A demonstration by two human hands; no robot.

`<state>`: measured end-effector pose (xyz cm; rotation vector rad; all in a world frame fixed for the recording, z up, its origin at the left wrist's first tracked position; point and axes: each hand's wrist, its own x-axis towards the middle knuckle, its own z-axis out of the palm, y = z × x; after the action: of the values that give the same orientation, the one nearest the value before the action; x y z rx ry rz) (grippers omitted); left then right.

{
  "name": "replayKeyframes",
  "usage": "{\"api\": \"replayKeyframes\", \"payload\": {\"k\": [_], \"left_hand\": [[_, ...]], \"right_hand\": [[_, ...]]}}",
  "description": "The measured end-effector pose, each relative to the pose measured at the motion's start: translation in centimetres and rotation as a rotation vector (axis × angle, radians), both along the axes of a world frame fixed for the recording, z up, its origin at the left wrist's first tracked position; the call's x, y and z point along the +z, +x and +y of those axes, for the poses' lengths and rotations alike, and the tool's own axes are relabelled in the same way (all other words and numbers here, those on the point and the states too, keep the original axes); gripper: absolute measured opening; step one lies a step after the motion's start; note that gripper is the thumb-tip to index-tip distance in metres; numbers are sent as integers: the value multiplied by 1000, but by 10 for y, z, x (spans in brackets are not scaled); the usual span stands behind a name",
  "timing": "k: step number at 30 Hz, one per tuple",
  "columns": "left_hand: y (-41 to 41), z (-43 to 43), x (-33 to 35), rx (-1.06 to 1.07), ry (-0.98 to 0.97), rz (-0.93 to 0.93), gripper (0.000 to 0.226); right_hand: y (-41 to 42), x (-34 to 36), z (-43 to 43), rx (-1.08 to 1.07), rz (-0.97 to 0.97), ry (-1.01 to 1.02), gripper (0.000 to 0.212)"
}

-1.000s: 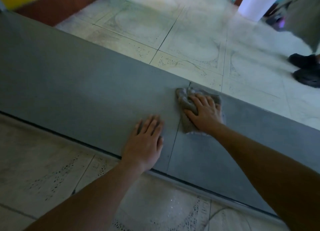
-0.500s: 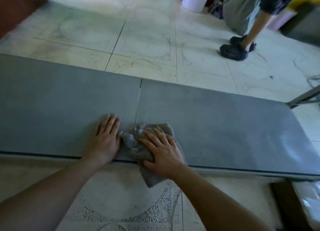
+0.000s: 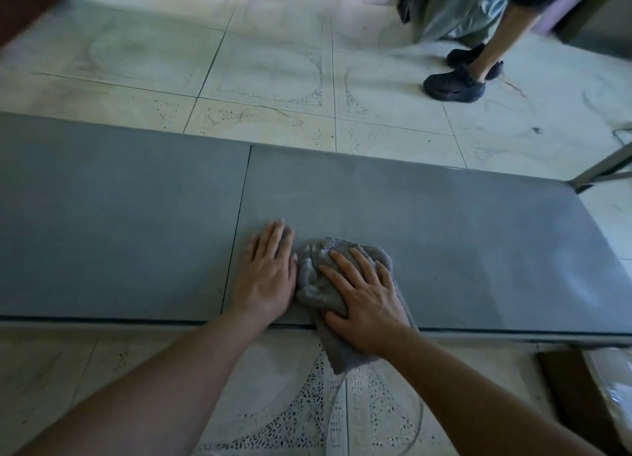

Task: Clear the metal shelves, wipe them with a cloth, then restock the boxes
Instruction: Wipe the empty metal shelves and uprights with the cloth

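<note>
Now right hand point(image 3: 366, 308) flat on cloth point(image 3: 313, 279)

The metal shelf point(image 3: 427, 223) is finished in plain matte blue-grey and is crossed by one thin dark seam line. The cloth point(image 3: 316, 286) is coloured a mottled mid-grey. The floor tiles point(image 3: 273, 76) are patterned in cream with arcs of dark speckles. The shoes point(image 3: 455, 87) are coloured black.

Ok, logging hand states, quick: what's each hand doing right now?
Left hand: open, flat on the metal shelf.
Right hand: open, pressing the cloth.
</note>
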<state>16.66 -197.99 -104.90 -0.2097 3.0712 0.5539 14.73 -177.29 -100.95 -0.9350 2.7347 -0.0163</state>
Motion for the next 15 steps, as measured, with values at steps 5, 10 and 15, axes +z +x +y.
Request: {"api": "replayKeyframes", "payload": {"k": [5,10,15], "left_hand": [[2,2,-2,32,25,58,70],[3,6,-5,59,-9,-13,68],[0,5,-9,70,-8,23,72]], "right_hand": [[-54,-2,-10,78,43,-20,83],[-139,-8,-49,56,68,-36,79],[-232,-1,-116,-214,24,-43,72]]}}
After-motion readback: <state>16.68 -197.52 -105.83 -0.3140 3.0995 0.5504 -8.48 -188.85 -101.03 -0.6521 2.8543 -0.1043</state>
